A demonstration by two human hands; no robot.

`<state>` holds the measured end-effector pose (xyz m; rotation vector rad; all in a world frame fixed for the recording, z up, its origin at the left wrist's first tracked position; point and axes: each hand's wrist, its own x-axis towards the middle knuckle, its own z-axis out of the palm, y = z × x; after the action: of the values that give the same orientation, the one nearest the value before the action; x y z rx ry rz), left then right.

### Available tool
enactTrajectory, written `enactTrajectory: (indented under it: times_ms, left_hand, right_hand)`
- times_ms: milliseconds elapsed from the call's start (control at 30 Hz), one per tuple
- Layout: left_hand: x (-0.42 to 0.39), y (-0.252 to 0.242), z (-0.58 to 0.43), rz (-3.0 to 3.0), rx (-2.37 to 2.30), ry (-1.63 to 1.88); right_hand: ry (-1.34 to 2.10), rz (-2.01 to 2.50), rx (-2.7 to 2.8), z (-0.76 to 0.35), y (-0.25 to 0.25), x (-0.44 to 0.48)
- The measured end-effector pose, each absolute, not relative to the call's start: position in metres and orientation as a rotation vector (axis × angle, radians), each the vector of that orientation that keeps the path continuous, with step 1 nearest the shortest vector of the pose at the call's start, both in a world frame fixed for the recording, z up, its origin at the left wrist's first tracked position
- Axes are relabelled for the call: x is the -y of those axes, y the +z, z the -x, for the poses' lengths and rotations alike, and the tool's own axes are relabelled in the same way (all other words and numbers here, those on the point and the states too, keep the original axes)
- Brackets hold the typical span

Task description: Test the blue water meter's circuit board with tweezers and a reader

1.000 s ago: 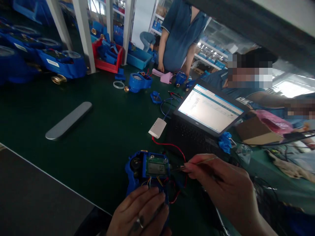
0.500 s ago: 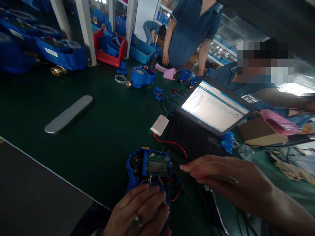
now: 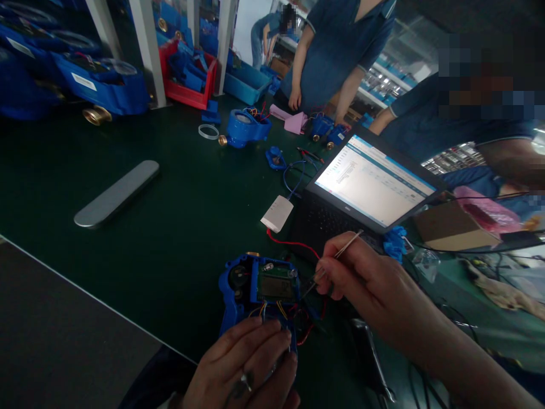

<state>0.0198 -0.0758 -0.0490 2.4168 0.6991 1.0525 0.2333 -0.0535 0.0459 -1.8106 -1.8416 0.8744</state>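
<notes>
A blue water meter lies on the bench before me, its housing uncovered. Inside, a green circuit board with a small grey display and several thin coloured wires show. My left hand, a ring on one finger, is wrapped over the meter's near part and hides it. Between the thumb and fingers of my right hand is a pair of metal tweezers. Their tips point down to the board's right edge; whether they touch it I cannot tell. A red cable runs from a white box towards the meter.
An open laptop stands behind my right hand. A flat grey metal bar lies to the left. Further back are another blue meter, a red bin and a light-blue bin. Co-workers stand across the bench.
My right hand has turned and lifted a little, so the tweezers now slant upward past the fingers. The red light on the white box no longer shows. My left hand stays on the meter.
</notes>
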Motion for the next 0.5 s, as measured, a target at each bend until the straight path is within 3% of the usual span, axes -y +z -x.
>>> enactTrajectory:
  times_ms: [333,500]
  left_hand:
    - [0.074,-0.048,-0.018,-2.418,-0.662,1.061]
    - [0.074,-0.048,-0.017,-2.44,-0.675,1.047]
  right_hand:
    - [1.16,1.793,1.669,-0.243,0.036,0.027]
    - [1.03,1.743,1.619,-0.248,0.035,0.046]
